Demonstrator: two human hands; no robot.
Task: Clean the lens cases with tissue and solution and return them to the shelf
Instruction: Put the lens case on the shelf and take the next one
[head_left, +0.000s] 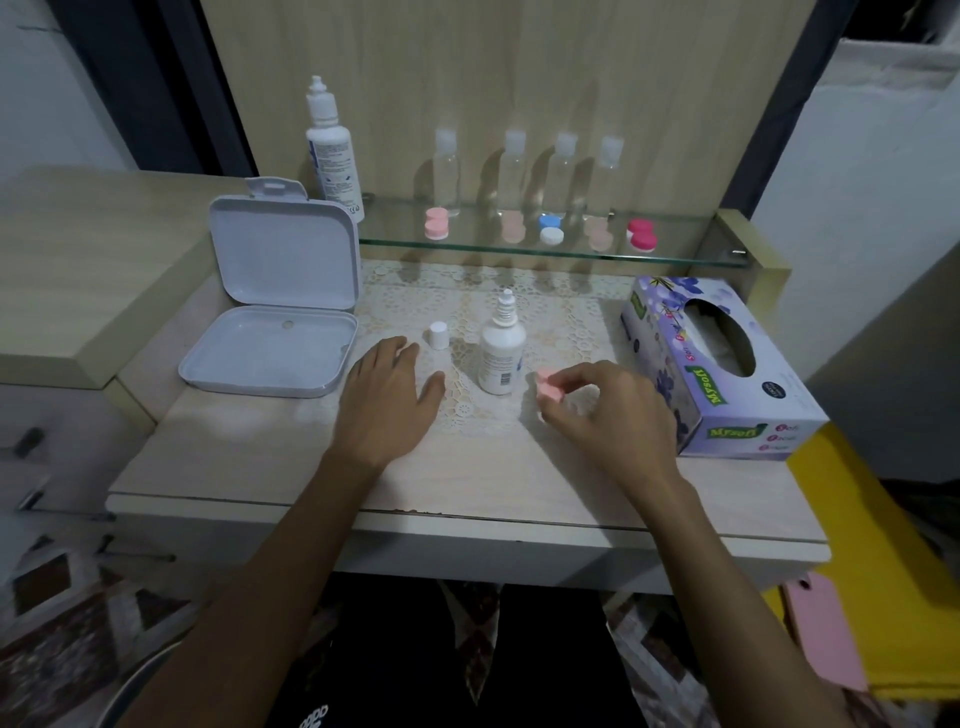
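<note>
My right hand (608, 410) pinches a pink lens case (546, 387) just above the lace mat, right of the small uncapped solution bottle (501, 353). The bottle's white cap (439, 334) stands on the mat to its left. My left hand (389, 395) rests flat on the table with straight fingers, holding nothing. A purple tissue box (727, 374) lies at the right. On the glass shelf (685, 257) sit several lens cases: pink (436, 223), pale pink (513, 227), blue and white (550, 228), pale pink (598, 235), magenta (642, 235).
An open white plastic box (275, 312) stands at the table's left. A tall solution bottle (332, 150) and several clear bottles (558, 176) stand on the shelf. A pink phone (826, 634) lies at the lower right on something yellow.
</note>
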